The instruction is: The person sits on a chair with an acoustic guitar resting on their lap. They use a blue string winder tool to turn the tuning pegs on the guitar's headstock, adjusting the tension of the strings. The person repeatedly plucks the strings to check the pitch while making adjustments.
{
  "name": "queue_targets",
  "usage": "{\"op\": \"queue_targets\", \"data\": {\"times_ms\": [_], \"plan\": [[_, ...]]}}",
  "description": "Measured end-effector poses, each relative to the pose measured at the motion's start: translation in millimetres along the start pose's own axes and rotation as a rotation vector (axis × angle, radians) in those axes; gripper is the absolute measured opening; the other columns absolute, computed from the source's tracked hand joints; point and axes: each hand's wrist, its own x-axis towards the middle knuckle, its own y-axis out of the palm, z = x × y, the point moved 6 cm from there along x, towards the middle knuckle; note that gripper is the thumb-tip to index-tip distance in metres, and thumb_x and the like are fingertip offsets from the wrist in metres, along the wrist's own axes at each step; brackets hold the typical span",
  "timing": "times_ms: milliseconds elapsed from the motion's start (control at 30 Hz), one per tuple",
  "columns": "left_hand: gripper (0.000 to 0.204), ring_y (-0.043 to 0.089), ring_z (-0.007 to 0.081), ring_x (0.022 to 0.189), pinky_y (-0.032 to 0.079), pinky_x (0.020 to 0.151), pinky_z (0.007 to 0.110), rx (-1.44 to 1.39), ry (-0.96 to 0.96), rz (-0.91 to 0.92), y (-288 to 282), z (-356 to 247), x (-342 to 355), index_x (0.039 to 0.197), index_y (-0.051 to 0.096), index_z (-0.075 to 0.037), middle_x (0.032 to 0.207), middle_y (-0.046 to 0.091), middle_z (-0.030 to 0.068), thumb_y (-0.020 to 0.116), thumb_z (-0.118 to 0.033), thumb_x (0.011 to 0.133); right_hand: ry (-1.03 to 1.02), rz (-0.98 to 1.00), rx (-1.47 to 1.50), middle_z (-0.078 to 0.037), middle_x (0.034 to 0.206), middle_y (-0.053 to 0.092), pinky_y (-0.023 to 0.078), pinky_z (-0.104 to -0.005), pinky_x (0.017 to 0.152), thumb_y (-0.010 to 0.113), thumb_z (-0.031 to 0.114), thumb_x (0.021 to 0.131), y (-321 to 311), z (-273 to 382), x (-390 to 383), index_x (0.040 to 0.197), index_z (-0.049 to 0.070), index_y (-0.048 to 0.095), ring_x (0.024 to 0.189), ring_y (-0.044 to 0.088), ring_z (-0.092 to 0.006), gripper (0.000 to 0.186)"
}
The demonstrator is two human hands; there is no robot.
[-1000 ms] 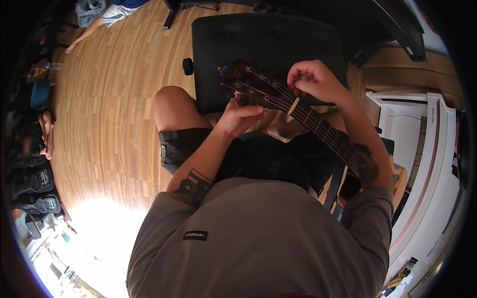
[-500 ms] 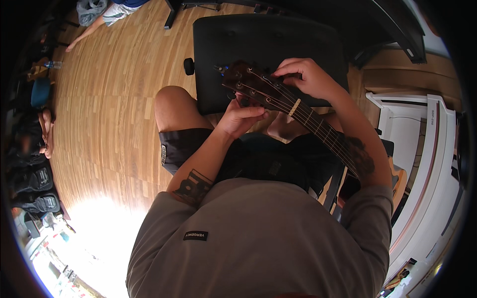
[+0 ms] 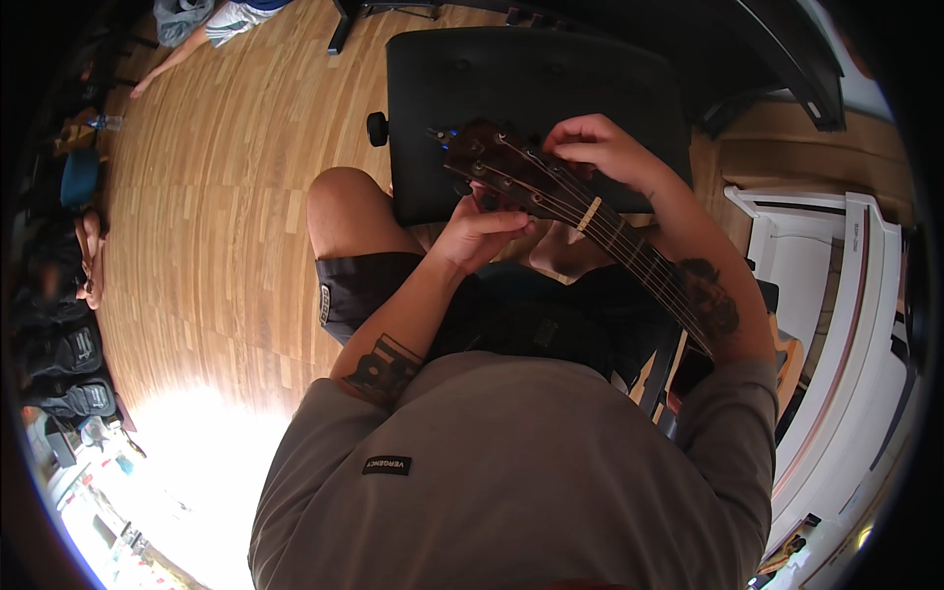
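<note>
A dark wooden guitar lies across my lap, its neck (image 3: pixel 629 251) running from lower right up to the headstock (image 3: pixel 492 162) in the middle. My left hand (image 3: pixel 480 234) is pinched against the near edge of the headstock, at the tuning pegs. From the far side, my right hand (image 3: pixel 602 147) curls over the headstock close to the pale nut (image 3: pixel 588 214), fingertips on its upper edge and the strings. Both forearms carry tattoos. I am seated, with my bare left knee (image 3: pixel 344 211) out to the left.
A black padded seat (image 3: pixel 551 79) stands right in front of my knees on the wooden floor (image 3: pixel 216 216). White furniture (image 3: pixel 836 295) lines the right side. Dark bags (image 3: pixel 59 344) sit along the left edge. Another person's leg (image 3: pixel 167 59) shows at the top left.
My right hand has slid a little left along the neck toward the headstock. My left hand stays at the tuning pegs, and the guitar has barely shifted.
</note>
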Motion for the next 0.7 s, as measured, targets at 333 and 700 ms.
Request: {"op": "queue_targets", "data": {"times_ms": [333, 700], "plan": [[0.047, 0.061, 0.0208, 0.111, 0.055, 0.088, 0.039, -0.062, 0.025, -0.007, 0, 1, 1, 0.126, 0.059, -0.010, 0.120, 0.062, 0.0075, 0.070, 0.011, 0.085, 0.135, -0.042, -0.142, 0.001, 0.079, 0.068, 0.047, -0.0233, 0.059, 0.067, 0.022, 0.096, -6, -1, 0, 0.108, 0.005, 0.075, 0.068, 0.062, -0.0077, 0.022], [0.046, 0.062, 0.0201, 0.109, 0.055, 0.088, 0.039, -0.035, 0.019, -0.021, 5, -2, -1, 0.125, 0.060, -0.010, 0.119, 0.063, 0.0065, 0.071, 0.011, 0.085, 0.016, 0.034, 0.051, 0.000, 0.080, 0.067, 0.049, -0.0236, 0.061, 0.064, 0.020, 0.099, -5, -4, -9, 0.109, 0.006, 0.074, 0.071, 0.062, -0.0080, 0.020]]}}
